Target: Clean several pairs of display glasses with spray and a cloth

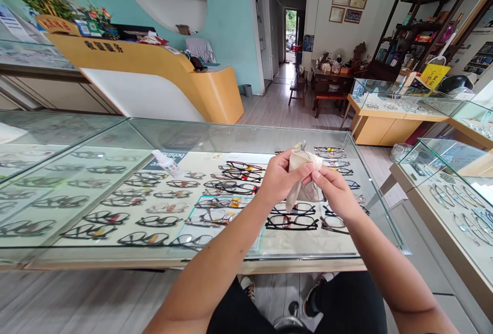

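Observation:
Above the glass display case (pixel 231 249), my two hands are close together around a pale cloth (pixel 296 190). My left hand (pixel 280 175) is closed on the cloth, its thumb pressed on the front. My right hand (pixel 336 187) pinches at the cloth's right side, thumb and fingers together. Parts of a pair of clear glasses (pixel 311 191) show beside and above the cloth; the rest is hidden by cloth and fingers. Under the glass lie rows of eyeglasses (pixel 158 221). A white spray bottle (pixel 168 163) stands on the case to the left.
More glass cases with eyeglasses (pixel 442 195) stand on the right. Behind the case are a yellow and white counter (pixel 154 67), a dark wooden table (pixel 333 78) with a bench, and a tall shelf (pixel 427 25). A stool base (pixel 290 318) shows between my feet.

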A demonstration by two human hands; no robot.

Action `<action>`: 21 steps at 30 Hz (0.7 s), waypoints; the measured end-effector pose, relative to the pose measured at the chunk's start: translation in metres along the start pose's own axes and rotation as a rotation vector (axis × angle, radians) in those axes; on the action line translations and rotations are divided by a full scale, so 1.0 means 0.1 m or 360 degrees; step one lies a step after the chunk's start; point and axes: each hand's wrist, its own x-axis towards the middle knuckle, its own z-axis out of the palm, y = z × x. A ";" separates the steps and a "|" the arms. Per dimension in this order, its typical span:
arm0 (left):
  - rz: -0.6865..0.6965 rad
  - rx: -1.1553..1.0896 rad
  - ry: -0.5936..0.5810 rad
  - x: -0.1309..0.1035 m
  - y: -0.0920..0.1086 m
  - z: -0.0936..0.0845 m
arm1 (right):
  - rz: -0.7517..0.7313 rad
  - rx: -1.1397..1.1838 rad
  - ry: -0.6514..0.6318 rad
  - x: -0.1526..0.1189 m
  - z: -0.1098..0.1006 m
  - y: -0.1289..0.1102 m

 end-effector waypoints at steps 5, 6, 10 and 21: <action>0.0140 0.0109 0.0120 -0.02 -0.01 0.02 | -0.0005 -0.0052 0.0008 -0.01 0.05 -0.05; 0.0160 0.0115 0.0154 -0.02 -0.02 0.02 | -0.0012 -0.0056 0.0010 -0.01 0.07 -0.06; 0.0189 0.0102 0.0290 -0.01 -0.10 0.02 | -0.0057 -0.0097 0.0004 0.00 0.12 -0.04; 0.0094 -0.0167 0.0395 0.19 -0.17 -0.17 | -0.0178 -0.0104 0.0283 0.06 -0.04 0.02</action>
